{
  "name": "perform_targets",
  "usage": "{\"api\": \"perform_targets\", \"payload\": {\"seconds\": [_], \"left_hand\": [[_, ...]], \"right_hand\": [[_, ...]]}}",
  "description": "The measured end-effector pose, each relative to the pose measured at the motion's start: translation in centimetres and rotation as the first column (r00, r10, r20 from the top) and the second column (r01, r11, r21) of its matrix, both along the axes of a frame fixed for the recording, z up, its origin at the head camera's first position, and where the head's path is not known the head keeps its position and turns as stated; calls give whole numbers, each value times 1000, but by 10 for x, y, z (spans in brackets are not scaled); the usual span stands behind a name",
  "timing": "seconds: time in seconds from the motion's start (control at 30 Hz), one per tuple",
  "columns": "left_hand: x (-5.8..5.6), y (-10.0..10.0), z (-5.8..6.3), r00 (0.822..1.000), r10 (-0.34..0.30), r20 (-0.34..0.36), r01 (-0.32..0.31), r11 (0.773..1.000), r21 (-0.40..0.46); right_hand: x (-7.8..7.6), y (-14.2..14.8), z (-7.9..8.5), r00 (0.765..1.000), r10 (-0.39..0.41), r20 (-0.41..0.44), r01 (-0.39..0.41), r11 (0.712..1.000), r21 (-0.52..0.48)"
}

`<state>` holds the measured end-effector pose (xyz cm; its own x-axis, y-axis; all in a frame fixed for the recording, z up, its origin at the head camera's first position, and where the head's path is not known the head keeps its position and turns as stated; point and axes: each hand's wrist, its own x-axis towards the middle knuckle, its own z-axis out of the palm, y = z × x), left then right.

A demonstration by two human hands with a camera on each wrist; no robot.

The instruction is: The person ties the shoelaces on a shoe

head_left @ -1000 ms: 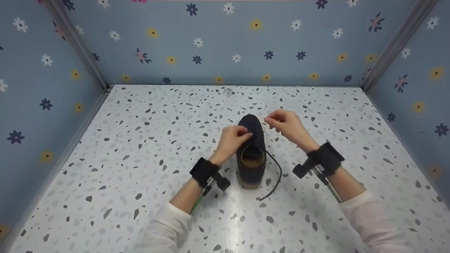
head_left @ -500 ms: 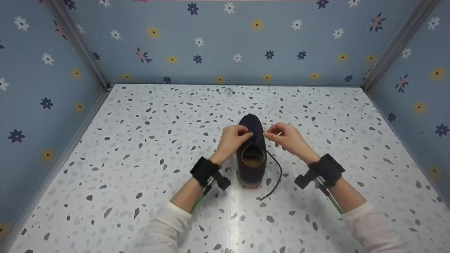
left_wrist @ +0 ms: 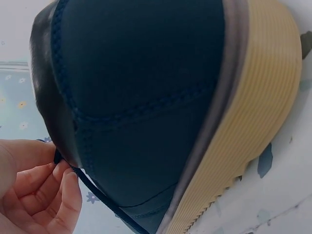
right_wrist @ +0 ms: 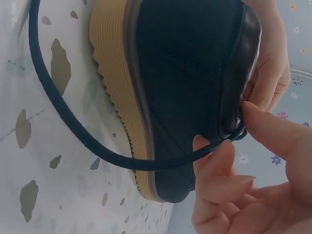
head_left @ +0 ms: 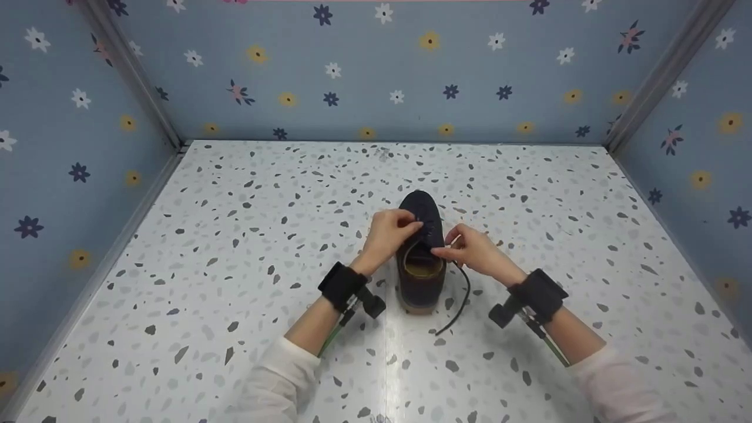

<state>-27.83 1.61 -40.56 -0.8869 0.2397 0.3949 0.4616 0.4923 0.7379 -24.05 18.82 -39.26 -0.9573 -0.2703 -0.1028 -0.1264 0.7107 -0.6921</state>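
A dark navy shoe (head_left: 420,288) with a pale ridged sole (left_wrist: 263,63) stands on the speckled tabletop, toe pointing away. My left hand (head_left: 389,235) is at the lacing on the shoe's left side; in the left wrist view its thumb and fingers pinch the dark shoelace (left_wrist: 92,187). At the right side of the opening, my right hand (head_left: 476,251) has curled fingers around the loose shoelace (right_wrist: 73,124), its thumb near the top eyelet. The free lace end curves down to the table at the right of the heel.
Each wrist wears a black strap (head_left: 537,294) with a small camera and a green cable. The white tabletop (head_left: 264,194) has grey specks. Blue flowered panels (head_left: 352,70) enclose the back and both sides.
My right hand has come from beside the toe down to the shoe's opening and the loose lace. The left hand and the shoe have stayed in place.
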Motion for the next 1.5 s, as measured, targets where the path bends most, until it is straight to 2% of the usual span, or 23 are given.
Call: {"api": "perform_targets", "payload": {"seconds": [0.2,0.4,0.63,0.83,1.07,1.27,1.5], "left_hand": [[-1,1,-1,1000,1,25,-1,1000,17],[0,1,-3,1000,3,23,-4,999,44],[0,2,-3,1000,13,25,-14,999,46],[0,2,-5,1000,12,0,-12,998,57],[0,3,-5,1000,6,-19,-4,996,89],[1,2,-6,999,-20,41,13,987,159],[0,2,-7,996,-38,84,24,986,167]], "right_hand": [[-1,2,-2,995,31,-94,-33,999,-18],[-2,4,4,984,4,-177,-27,991,-129],[-3,3,11,975,-34,-219,-21,970,-242],[-3,2,15,962,0,-272,-83,952,-293],[-10,-1,13,961,-8,-277,-70,960,-270],[-16,-7,9,963,-1,-268,-73,960,-269],[-19,-14,6,964,-28,-263,-39,969,-244]]}}
